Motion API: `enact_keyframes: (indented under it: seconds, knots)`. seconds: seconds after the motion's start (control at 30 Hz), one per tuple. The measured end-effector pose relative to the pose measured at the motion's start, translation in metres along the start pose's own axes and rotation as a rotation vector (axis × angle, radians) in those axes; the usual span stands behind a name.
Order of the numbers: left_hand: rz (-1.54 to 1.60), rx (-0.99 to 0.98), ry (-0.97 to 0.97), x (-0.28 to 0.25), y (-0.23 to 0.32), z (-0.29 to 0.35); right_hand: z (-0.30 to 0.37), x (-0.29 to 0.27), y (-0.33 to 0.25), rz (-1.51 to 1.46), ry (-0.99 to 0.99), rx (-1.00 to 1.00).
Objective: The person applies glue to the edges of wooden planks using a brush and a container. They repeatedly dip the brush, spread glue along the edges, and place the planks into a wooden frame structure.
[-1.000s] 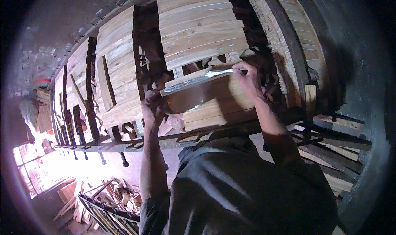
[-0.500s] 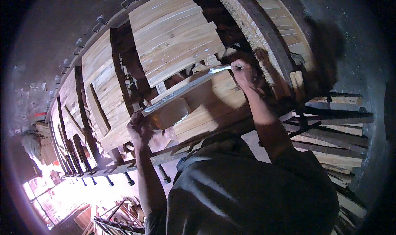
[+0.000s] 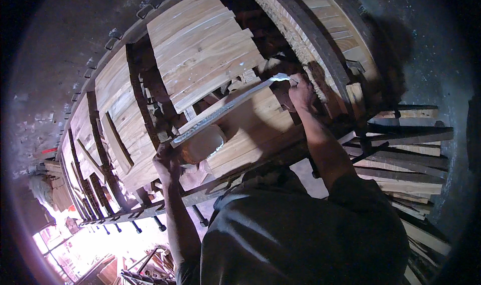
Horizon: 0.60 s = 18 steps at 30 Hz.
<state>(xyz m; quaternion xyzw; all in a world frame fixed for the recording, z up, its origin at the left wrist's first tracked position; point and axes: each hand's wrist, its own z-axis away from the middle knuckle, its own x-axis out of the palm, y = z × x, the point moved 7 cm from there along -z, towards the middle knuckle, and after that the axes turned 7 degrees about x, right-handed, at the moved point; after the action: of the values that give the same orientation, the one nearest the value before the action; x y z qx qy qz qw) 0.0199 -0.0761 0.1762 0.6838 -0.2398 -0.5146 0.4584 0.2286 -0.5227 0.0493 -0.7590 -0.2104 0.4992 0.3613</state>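
A long narrow wooden strip (image 3: 231, 97) slants across the bench in front of me, its upper edge coated with wet white glue. My left hand (image 3: 166, 161) is closed around its lower left end. At the far right end, beside a bright smear of glue (image 3: 279, 77), my right hand (image 3: 301, 93) is curled with its fingers together; what they hold, if anything, is hidden. Close to my left hand, below the strip, sits a rounded tub (image 3: 204, 144) with white residue on its rim. Joined boards (image 3: 260, 129) lie beneath the strip.
Panels of boards (image 3: 200, 39) lie on a long metal clamping frame (image 3: 200, 190) with bolts along its near side. A thick rough-edged wooden stack (image 3: 288, 22) stands at the upper right. Timber pieces (image 3: 411, 160) are piled to the right, and wood scraps (image 3: 150, 265) lie at lower left.
My right hand has moved a little to the right, along with the bright glue patch. My left hand stays at the strip's lower left end; the whole view has shifted slightly.
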Motion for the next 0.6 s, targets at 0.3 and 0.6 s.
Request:
enact_keyframes:
  seconds: [0.3, 0.6]
  knots:
    - [0.321, -0.01, -0.016, 0.0, -0.008, 0.004, 0.052, 0.004, -0.08, -0.105, -0.299, -0.052]
    - [0.127, 0.089, -0.014, -0.01, -0.022, 0.006, 0.145, -0.012, -0.252, -0.484, -0.596, -0.334]
